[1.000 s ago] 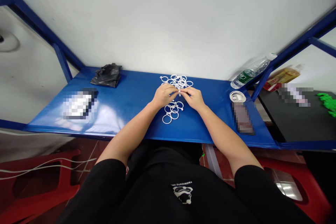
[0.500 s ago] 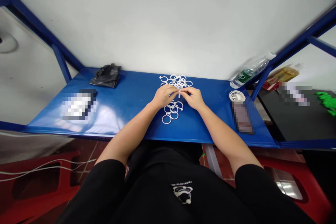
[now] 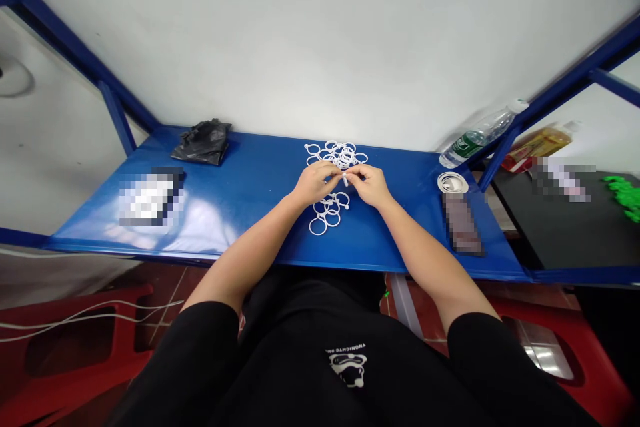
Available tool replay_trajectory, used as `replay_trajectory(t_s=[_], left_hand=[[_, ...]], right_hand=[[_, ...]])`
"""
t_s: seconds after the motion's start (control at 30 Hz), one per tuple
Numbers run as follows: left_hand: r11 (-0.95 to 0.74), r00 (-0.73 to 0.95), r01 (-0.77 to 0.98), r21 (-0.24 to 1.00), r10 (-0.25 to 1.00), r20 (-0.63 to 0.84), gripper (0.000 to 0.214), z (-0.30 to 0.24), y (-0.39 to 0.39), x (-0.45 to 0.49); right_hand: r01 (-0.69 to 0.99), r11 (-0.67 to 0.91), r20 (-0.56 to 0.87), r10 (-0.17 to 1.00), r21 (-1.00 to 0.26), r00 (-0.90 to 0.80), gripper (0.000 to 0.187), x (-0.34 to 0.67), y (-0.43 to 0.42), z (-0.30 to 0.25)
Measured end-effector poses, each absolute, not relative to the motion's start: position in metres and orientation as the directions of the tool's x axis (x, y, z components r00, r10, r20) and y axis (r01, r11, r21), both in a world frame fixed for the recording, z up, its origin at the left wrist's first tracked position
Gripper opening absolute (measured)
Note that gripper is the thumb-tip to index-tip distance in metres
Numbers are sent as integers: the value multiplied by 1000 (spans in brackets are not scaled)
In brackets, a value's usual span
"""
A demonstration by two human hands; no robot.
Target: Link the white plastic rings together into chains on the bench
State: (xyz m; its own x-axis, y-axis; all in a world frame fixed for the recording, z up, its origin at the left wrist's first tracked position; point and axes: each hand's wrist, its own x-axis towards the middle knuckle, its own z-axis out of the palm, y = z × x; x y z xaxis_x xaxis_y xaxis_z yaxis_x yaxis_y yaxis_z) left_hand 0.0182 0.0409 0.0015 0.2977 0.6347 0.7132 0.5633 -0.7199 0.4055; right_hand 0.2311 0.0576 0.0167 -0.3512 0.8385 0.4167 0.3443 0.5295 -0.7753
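My left hand (image 3: 316, 183) and my right hand (image 3: 369, 185) meet over the middle of the blue table (image 3: 260, 213). Their fingertips pinch a small white plastic ring (image 3: 345, 181) from both sides. It is seen nearly edge-on, and the fingers cover part of it. Just beyond the hands lies a pile of white plastic rings (image 3: 344, 155), each with a small knob or eyelet. Several more white rings (image 3: 325, 213) lie nearer to me, below my left hand.
A crumpled black plastic bag (image 3: 203, 142) and a blurred-out item (image 3: 153, 197) lie to the left. At right are a water bottle (image 3: 470, 140), a coiled white cable (image 3: 453, 183) and a dark pixelated phone-like object (image 3: 463, 223). Blue frame bars (image 3: 117, 117) flank the table.
The held white ring has tilted a little between the fingertips. Both hands keep almost the same place, and the rings on the table lie as before.
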Motion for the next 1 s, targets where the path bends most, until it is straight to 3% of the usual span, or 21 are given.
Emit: replay_trajectory(t_s=[0.33,0.6,0.77,0.9,1.0], left_hand=[[-742,278,548,386,597,752,17,0,42,19],[-740,271,601,302,544,794,14,0,47,16],[-660,198,684,309,577,792,6,4,50,0],[-621,258,704,344,675,692,9,1,57,-17],[-634,365,699,331,714,598,11,-1,58,-20]], right_hand=[[286,483,388,860,-828,-332,30,229,58,16],[269,492,406,857,-828,-319,24,228,59,13],[506,500,474,860,-703,-191,20,247,83,8],[751,327,324,933,-573,-159,33,271,108,-3],[810,319,295,936,-493,-190,44,277,117,-10]])
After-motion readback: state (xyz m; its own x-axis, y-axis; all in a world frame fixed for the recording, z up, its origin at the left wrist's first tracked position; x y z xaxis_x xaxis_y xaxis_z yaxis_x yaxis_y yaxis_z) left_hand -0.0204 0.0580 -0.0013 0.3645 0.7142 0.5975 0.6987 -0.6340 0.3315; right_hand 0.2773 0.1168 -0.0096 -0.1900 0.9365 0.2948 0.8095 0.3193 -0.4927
